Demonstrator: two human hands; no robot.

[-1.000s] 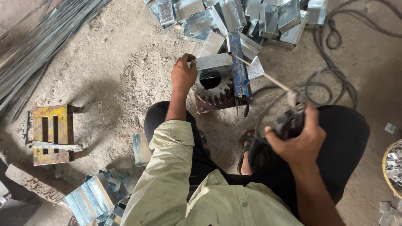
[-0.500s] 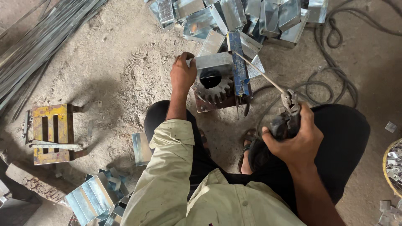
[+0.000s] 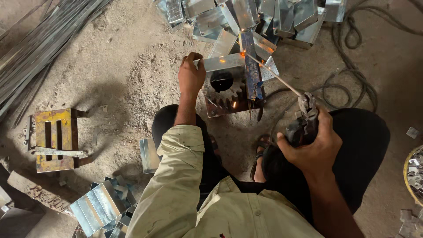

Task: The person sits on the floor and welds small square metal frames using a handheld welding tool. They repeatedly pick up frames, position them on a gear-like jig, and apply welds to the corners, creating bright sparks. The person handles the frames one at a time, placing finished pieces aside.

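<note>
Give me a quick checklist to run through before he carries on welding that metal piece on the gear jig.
1. Left hand steadies the metal piece: ok, fingers grip its left end.
2. Right hand grips the electrode holder: ok.
3. Rod tip reaches the joint: ok, orange sparks show at its tip.
4. Piece seated on the gear jig: cannot tell, the contact is hidden.
5. Hand protection: not ok, both hands are bare near the sparks.
6. Cable away from the sparks: ok, it coils off to the right.
</note>
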